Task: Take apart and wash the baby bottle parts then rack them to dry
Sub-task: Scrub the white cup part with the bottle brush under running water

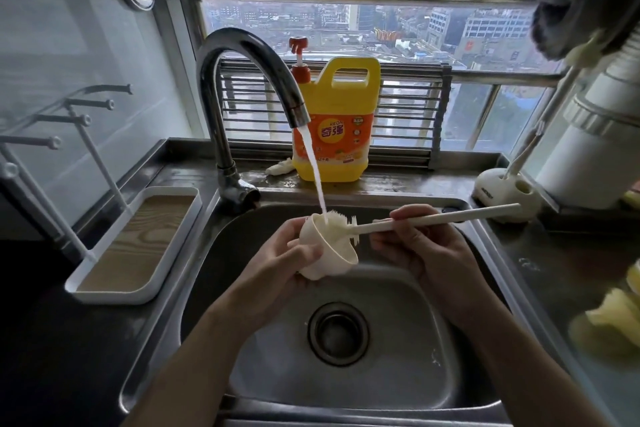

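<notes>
Over the steel sink (398, 374), my left hand (287, 256) grips a cream bottle cap (325, 253), its open side turned up and to the right. My right hand (422, 243) holds the long white handle of a bottle brush (433, 220). The brush's bristle head sits inside the cap. Water runs from the curved tap (242, 80) onto the cap's upper rim and the bristles. A white drying rack (138, 246) with upright pegs and a wood-look tray stands on the counter at the left.
A yellow dish-soap jug (337, 121) with a red pump stands behind the sink by the window. A white brush holder (505, 191) sits at the back right, a large white appliance (595, 135) beside it. Yellow sponges (613, 315) lie at the right edge.
</notes>
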